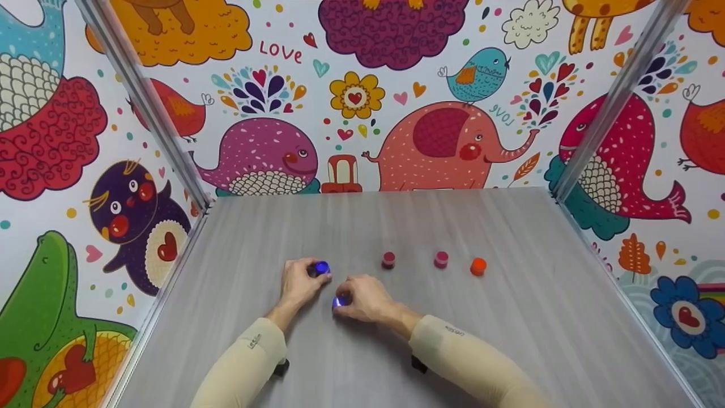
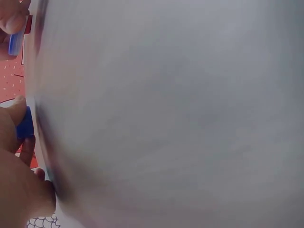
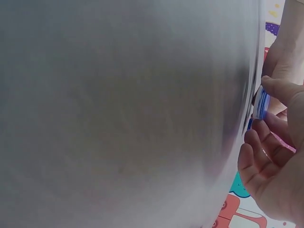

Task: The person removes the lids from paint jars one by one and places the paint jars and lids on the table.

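In the head view my left hand [image 1: 297, 283] grips a small round blue pot [image 1: 322, 268] between thumb and fingers, close over the table. The left wrist view shows this blue pot [image 2: 25, 123] partly covered by the hand. My right hand [image 1: 365, 297] is nearer to me and slightly right, pinching a thin blue lid [image 1: 338, 302] tilted on edge. Seen from the right wrist, the lid [image 3: 261, 102] has a ridged blue side and a pale face, held between thumb and forefinger. The other right fingers are loosely curled.
Farther back on the grey table [image 1: 362, 226] stand a dark red pot [image 1: 388, 260], a pinkish-red pot [image 1: 441, 259] and an orange pot [image 1: 478, 266], spaced in a row. Patterned walls with metal corner posts [image 1: 164, 113] enclose the table's back and sides.
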Available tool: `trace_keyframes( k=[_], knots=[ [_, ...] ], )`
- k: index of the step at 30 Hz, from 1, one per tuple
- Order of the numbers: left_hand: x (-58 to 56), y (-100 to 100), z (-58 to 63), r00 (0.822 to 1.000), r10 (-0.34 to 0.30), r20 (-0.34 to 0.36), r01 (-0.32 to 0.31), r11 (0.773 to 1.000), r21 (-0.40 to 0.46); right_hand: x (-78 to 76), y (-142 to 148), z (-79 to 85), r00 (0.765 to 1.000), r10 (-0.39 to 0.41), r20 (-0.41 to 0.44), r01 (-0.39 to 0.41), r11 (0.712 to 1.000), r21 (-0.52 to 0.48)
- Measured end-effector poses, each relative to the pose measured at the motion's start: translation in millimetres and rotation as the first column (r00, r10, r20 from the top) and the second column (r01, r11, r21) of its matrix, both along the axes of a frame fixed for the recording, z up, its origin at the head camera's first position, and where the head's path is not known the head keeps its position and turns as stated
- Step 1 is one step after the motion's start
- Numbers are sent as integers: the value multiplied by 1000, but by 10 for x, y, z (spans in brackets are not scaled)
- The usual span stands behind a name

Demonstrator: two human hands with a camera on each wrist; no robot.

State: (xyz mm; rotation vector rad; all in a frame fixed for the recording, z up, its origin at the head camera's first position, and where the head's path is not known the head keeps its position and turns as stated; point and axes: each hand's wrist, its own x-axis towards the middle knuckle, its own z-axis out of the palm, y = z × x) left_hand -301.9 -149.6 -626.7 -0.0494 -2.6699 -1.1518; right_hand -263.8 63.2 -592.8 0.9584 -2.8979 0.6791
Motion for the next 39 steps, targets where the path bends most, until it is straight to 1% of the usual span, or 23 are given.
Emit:
trace_keyframes(
  k=[5, 10, 17, 23, 30, 36, 39],
  knots=[
    [-3, 3, -5, 1000, 5, -8, -5, 1000, -25, -3, -30, 1, 1000, -26, 5, 25, 1000, 16],
    [-6, 8, -9, 1000, 13, -14, -14, 999, -38, -25, -44, -40, 999, -43, 7, 43, 999, 22],
    [11, 18, -7, 999, 31, 14, -30, 998, -60, -59, -55, -88, 998, -63, 20, 63, 998, 28],
    [11, 36, 9, 999, 35, 24, -33, 996, -86, -57, -68, -89, 997, -76, 22, 76, 996, 39],
    [5, 55, 33, 999, 42, 35, -39, 995, -88, -51, -75, -76, 997, -77, 19, 77, 996, 39],
    [-9, 63, 8, 999, 46, 11, -45, 991, -126, -41, -83, -72, 996, -84, 20, 83, 996, 44],
    [-8, 66, 2, 999, 49, 3, -49, 990, -131, -31, -92, -73, 996, -87, 27, 86, 995, 45]
  ],
)
